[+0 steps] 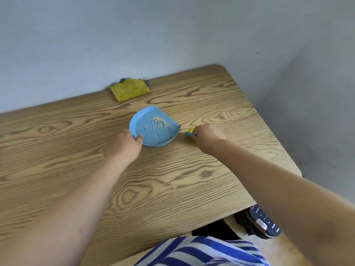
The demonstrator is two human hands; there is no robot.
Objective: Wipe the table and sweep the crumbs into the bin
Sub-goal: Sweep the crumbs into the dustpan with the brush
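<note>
While our left hand (125,144) grips the near rim of the blue dustpan (153,127), thumb hooked over its edge, our right hand (206,134) closes round what looks like a small blue-and-yellow brush (190,132), mostly hidden, just beside the pan's open lip. We judge sweeping nearly done: pale crumbs (159,122) lie inside the pan, mid-bench (76,150). Next comes lifting it level toward a bin we cannot see. A yellow cloth (130,89) rests by the wall.

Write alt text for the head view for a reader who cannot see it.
A person's left hand grips a blue dustpan holding crumbs on a wooden table, while the right hand holds a small brush at the pan's open edge. A yellow cloth lies by the wall.
</note>
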